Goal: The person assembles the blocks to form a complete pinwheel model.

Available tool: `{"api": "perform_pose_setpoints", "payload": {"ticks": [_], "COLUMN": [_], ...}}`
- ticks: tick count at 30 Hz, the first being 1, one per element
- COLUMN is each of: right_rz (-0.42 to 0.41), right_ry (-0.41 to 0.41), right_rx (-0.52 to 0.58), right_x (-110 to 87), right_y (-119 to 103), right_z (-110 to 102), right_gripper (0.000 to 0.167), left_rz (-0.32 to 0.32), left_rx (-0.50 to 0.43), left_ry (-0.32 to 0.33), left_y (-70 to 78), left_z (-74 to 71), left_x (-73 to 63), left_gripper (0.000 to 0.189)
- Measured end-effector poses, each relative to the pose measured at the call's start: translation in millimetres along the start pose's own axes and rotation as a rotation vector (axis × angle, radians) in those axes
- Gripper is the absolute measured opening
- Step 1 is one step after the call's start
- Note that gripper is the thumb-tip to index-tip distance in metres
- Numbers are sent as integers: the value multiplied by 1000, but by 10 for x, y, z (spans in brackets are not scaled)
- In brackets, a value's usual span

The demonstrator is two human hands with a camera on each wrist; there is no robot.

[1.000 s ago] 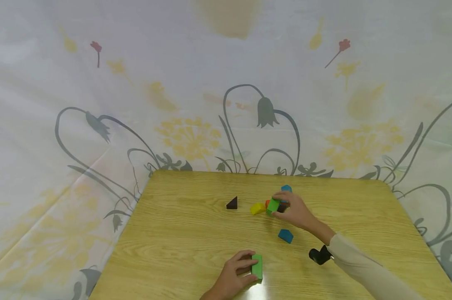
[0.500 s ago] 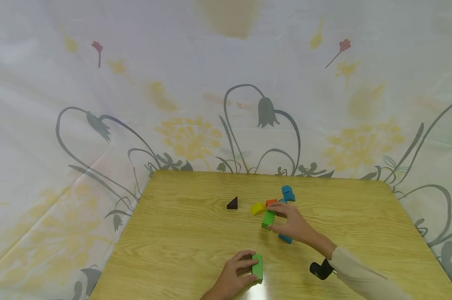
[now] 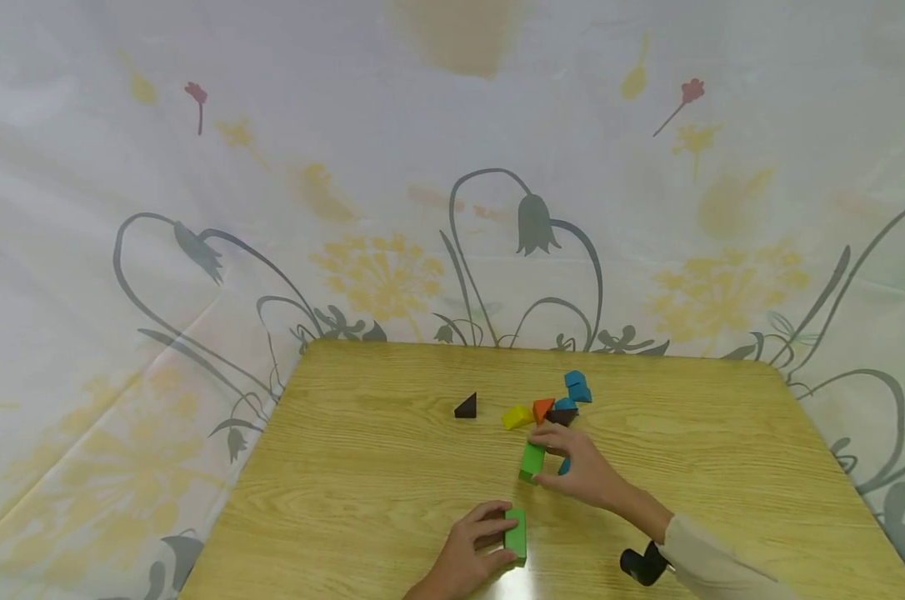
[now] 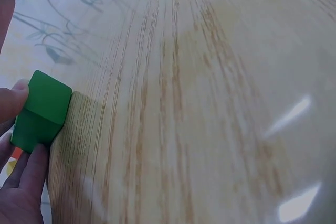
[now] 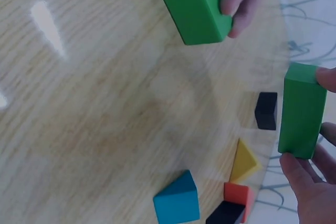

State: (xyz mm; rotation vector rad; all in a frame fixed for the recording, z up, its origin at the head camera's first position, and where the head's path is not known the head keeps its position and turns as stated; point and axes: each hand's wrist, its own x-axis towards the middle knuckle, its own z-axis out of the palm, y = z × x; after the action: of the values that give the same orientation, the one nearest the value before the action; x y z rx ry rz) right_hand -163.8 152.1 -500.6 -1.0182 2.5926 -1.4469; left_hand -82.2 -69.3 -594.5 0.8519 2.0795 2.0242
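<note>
Near the front of the wooden table (image 3: 362,467), my left hand (image 3: 462,552) holds a green rectangular block (image 3: 517,537) between thumb and fingers. That block stays low at the tabletop. My right hand (image 3: 586,468) pinches a second green block (image 3: 532,461) by its two ends, just beyond the first one and apart from it. The right wrist view shows this block (image 5: 303,111) raised off the table, its long side facing the camera. Under the right hand, a blue block (image 3: 565,467) is mostly covered; it appears whole as a blue wedge (image 5: 177,203) from the right wrist.
Farther back lie a yellow block (image 3: 517,417), a red-orange block (image 3: 543,409), a dark block (image 3: 563,416) and some blue blocks (image 3: 577,386). A black triangular block (image 3: 467,407) sits to their left. Something black (image 3: 642,566) is by the right sleeve. Behind hangs a flowered curtain (image 3: 392,183).
My right hand has brought its green block toward me and slightly left, away from the coloured blocks, uncovering the red-orange and dark ones. The left hand and its block have stayed in place.
</note>
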Motion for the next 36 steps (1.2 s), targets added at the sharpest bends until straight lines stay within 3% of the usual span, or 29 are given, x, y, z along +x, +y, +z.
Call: {"api": "perform_pose_setpoints", "payload": {"ticks": [5, 12, 26, 36], "right_rz": [6, 15, 9, 48], "right_ry": [1, 6, -5, -27], "right_rx": [27, 53, 99, 91], "right_x": [-61, -99, -167, -181], "right_y": [110, 217, 267, 309], "right_z": [75, 175, 330, 386], "right_gripper": [45, 46, 45, 47], "left_rz": [11, 31, 35, -21], "left_rx": [19, 172, 85, 21], "left_ry": [1, 27, 17, 21], "left_y": [30, -1, 10, -11], "left_z": [3, -5, -4, -1], "left_x": [2, -3, -10, -11], "left_gripper": [39, 39, 38, 39]}}
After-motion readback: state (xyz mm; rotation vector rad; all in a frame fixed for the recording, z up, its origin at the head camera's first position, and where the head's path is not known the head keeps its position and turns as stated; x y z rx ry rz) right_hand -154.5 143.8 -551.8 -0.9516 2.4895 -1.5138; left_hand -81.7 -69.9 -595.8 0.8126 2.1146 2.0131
